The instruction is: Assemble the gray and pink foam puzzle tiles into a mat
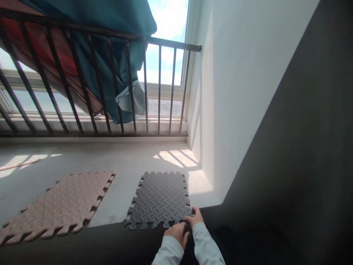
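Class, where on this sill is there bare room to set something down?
Bare sill shows between the pinkish mat and the dark mat, behind the dark mat towards the railing, and between that mat and the right wall. It is crowded at the dark mat's near right corner, with the left hand and right hand.

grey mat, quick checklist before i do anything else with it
1. Textured face of grey mat up: ok
2. Left hand and right hand at its near right corner: ok
3. Firm grip by both hands: cannot tell
4. Near edge fully on the ledge: not ok, it juts past
5. Apart from brown mat: ok, bare ledge between
6. Underside clean: cannot tell, hidden
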`<state>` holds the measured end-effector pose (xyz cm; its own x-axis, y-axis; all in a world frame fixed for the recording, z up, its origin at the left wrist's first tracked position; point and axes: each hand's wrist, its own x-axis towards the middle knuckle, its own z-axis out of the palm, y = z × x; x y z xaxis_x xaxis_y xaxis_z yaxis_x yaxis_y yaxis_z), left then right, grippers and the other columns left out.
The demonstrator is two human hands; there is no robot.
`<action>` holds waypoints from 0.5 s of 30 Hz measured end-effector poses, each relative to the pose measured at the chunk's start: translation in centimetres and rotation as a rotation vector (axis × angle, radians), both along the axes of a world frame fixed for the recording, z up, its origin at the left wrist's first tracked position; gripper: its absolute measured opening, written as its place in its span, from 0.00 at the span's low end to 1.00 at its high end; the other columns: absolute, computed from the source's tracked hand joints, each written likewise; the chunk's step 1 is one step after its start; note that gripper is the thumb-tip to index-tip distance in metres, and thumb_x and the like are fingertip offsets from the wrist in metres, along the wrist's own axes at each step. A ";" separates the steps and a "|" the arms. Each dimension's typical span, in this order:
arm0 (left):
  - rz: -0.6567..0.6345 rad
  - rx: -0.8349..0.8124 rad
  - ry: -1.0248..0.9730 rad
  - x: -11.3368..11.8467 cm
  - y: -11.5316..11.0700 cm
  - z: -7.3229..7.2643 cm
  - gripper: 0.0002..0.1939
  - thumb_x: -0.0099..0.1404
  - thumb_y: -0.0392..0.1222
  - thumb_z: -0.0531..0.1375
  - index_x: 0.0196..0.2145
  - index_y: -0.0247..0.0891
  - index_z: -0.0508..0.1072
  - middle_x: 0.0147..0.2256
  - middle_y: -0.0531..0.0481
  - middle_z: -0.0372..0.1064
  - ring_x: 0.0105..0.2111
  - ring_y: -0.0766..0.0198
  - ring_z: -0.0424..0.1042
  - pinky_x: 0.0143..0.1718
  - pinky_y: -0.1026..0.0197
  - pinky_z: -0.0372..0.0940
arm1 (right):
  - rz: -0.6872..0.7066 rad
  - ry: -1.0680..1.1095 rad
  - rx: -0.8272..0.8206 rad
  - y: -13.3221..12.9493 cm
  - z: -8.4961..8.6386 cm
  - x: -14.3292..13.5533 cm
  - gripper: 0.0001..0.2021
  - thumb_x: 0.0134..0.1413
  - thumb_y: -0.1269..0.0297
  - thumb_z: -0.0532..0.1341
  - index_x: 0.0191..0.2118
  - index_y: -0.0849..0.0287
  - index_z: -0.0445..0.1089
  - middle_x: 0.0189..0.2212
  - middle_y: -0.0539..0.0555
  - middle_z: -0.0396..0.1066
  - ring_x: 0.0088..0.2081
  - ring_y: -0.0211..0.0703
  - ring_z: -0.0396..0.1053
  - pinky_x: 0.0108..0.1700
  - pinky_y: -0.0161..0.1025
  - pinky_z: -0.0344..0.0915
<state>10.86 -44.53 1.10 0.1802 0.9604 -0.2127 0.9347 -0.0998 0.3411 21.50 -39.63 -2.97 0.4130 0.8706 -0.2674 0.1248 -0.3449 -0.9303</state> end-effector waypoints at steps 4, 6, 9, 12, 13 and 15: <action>0.009 0.318 0.022 -4.9 0.1 -3.2 0.20 0.56 0.38 0.50 0.47 0.48 0.66 0.46 0.49 0.66 0.46 0.61 0.63 0.45 0.60 0.59 | -0.199 0.103 0.027 1.2 -0.3 1.9 0.27 0.20 0.63 0.64 0.36 0.61 0.62 0.20 0.50 0.67 0.26 0.45 0.68 0.25 0.38 0.64; 0.079 0.405 0.140 -8.1 0.6 -4.7 0.27 0.51 0.34 0.54 0.50 0.49 0.62 0.51 0.49 0.60 0.51 0.56 0.57 0.49 0.54 0.55 | -0.295 0.167 0.031 1.9 -0.4 2.4 0.25 0.23 0.62 0.63 0.37 0.63 0.62 0.21 0.52 0.68 0.25 0.46 0.68 0.23 0.37 0.63; 0.083 0.421 0.271 -11.6 1.5 -7.1 0.31 0.49 0.29 0.53 0.51 0.51 0.61 0.53 0.51 0.57 0.52 0.56 0.56 0.51 0.53 0.54 | -0.429 0.255 0.032 2.7 -0.4 3.0 0.23 0.26 0.61 0.62 0.36 0.62 0.61 0.23 0.54 0.69 0.28 0.48 0.69 0.22 0.37 0.64; -0.020 0.480 0.274 -12.4 2.5 -9.4 0.32 0.49 0.27 0.51 0.51 0.50 0.61 0.53 0.53 0.58 0.52 0.58 0.57 0.51 0.57 0.55 | -0.538 0.317 0.018 3.1 -0.4 3.7 0.21 0.32 0.55 0.60 0.36 0.60 0.60 0.25 0.57 0.70 0.33 0.50 0.69 0.25 0.38 0.66; -0.056 0.519 0.257 -12.2 2.8 -9.9 0.31 0.50 0.28 0.51 0.51 0.49 0.61 0.53 0.52 0.59 0.52 0.58 0.57 0.52 0.57 0.55 | -0.565 0.328 0.011 3.1 -0.4 4.0 0.21 0.35 0.53 0.58 0.36 0.60 0.60 0.26 0.58 0.70 0.35 0.50 0.69 0.25 0.38 0.66; -0.110 0.588 0.221 -11.2 3.6 -10.6 0.27 0.53 0.30 0.50 0.50 0.47 0.63 0.52 0.49 0.60 0.51 0.56 0.58 0.51 0.56 0.57 | -0.598 0.331 0.002 3.0 -0.3 4.7 0.21 0.40 0.51 0.54 0.38 0.60 0.58 0.28 0.60 0.70 0.38 0.51 0.69 0.27 0.39 0.67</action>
<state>-0.31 -40.89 -9.50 0.2968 0.9063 0.3009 0.9503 -0.3114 0.0008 26.22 -36.64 -3.25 0.7200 0.5188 -0.4610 -0.3776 -0.2645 -0.8874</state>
